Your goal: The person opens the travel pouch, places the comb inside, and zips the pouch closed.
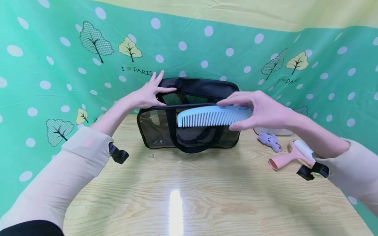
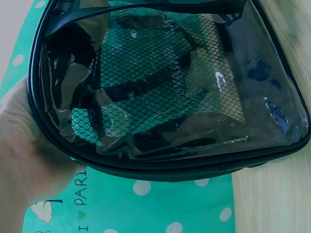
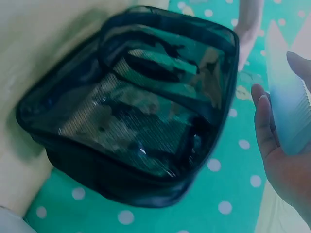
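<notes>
A black bag [image 1: 155, 129] with see-through walls and dark handles stands on the table, its top parted. My left hand [image 1: 149, 93] is at the left end of the opening, fingers straight and spread, thumb by the front rim. In the left wrist view that hand [image 2: 29, 150] is partly hidden behind the bag. My right hand [image 1: 264, 109] holds a light blue comb [image 1: 203, 116] by its right end, between thumb and fingers. Teeth down, the comb lies level across the front of the bag in the head view; the right wrist view shows the comb [image 3: 286, 116] beside the bag.
To the right on the wooden table [image 1: 165, 177] lie a small purple plush animal [image 1: 269, 139] and a pink-handled lint roller [image 1: 284, 160]. Behind them a pale object [image 1: 273, 131] is partly hidden by my right arm. A green dotted cloth [image 1: 203, 49] hangs behind the bag.
</notes>
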Tool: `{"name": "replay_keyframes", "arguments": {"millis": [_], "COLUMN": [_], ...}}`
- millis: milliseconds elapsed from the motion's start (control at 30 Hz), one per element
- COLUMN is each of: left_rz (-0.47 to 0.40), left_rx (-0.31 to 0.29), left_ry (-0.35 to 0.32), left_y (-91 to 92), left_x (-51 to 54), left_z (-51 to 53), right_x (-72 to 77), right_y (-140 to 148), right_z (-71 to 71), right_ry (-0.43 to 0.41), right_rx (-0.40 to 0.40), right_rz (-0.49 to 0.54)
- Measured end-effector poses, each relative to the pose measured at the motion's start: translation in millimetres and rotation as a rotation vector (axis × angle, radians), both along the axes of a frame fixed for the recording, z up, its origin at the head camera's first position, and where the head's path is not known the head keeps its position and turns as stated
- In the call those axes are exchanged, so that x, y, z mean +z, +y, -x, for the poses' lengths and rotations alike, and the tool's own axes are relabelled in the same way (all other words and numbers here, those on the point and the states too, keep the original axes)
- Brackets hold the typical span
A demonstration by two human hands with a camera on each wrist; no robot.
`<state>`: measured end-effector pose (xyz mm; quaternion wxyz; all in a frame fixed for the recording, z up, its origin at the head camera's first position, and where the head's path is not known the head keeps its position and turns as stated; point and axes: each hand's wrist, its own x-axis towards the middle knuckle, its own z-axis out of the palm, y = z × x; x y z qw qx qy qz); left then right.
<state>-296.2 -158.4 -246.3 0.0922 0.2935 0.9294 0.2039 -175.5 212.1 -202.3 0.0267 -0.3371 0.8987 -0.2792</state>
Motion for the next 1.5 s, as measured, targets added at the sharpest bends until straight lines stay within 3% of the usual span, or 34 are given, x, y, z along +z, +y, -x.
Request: {"name": "replay_keyframes", "arguments": {"millis": [367, 867, 1000, 1200, 1500], "left_rz": [0.02, 0.024, 0.026, 0.035, 0.045], "left_rx": [0.03, 0.045, 0.041, 0.042, 0.055], "left_ry": [-0.003, -0.008, -0.001, 0.003, -0.006], "left_y": [3.6, 4.8, 4.5, 4.9, 5.4], "left_x": [-0.1, 0.1, 0.1, -0.2, 0.2], "left_z": [0.1, -0.6, -0.1, 0.9, -0.4], "right_x": [34.7, 58.1, 61.0, 58.9, 48.0], "right_y": [-4, -10, -12, -16, -23], "right_z": [25.7, 64.2, 70.9, 84.1, 102.0], "right_ry": [-0.012, -0.024, -0.019, 0.049, 0.016], "right_rx": [-0.097, -0.157, -0.165, -0.096, -0.065], "right_rz": [-0.012, -0.03, -0.03, -0.075, -0.115]}}
